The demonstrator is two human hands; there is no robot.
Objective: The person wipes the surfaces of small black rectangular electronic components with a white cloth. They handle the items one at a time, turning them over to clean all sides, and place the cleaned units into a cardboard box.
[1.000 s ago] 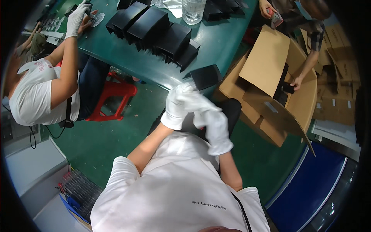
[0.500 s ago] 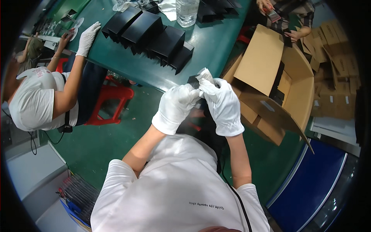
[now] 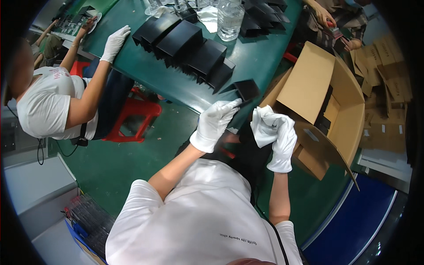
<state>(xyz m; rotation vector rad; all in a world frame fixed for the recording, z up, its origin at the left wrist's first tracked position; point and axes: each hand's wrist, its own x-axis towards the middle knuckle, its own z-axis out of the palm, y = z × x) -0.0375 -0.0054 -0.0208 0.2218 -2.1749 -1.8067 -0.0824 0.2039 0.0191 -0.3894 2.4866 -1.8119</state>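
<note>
Since a moment ago, you are reaching your left hand (image 3: 215, 123), fingers open, to the black box (image 3: 246, 90) at the surface (image 3: 247, 48) edge; your right hand (image 3: 282, 141) is clutching a white cloth (image 3: 263, 126), ready for wiping.

Beyond the green table edge (image 3: 176, 90), a row of black rectangular boxes (image 3: 185, 46) and a clear plastic bottle (image 3: 229, 20) block reaching across; right of it, an open brown cardboard carton (image 3: 349, 110) crowds the gap.

White cloth gloves cover the left hand (image 3: 215, 124) and right hand (image 3: 282, 141); matt black box (image 3: 247, 90), smooth green tabletop (image 3: 176, 84), brown cardboard carton (image 3: 309, 88).
</note>
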